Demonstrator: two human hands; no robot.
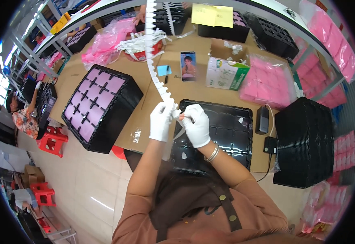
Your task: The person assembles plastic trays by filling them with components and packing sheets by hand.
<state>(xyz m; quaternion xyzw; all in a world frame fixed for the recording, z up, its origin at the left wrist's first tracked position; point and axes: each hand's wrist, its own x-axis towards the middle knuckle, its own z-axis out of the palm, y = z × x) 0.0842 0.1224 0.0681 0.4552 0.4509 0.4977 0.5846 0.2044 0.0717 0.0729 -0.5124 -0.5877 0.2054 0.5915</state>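
My left hand [161, 123], in a white glove, is closed on a long white strip [149, 44] with small tabs along its edge. The strip runs down from the top of the view into my fingers. Close beside it, my right hand [197, 127], also gloved, has thumb and fingers pinched together at the strip's lower end. What exactly lies between those fingertips is hidden. Both hands are above a shiny black plastic tray [232, 130] with moulded compartments. Two small white pieces lie on the tray, one near its front left [184, 155], one at its back right [241, 120].
Left stands a tilted black tray stack [130, 95] with pink-purple pieces. Right rises a tall black tray stack [303, 142] beside a power bank [262, 120]. Behind are a phone [188, 67], an open carton [222, 73], pink packs [265, 83] and a red basin [143, 55] of white strips.
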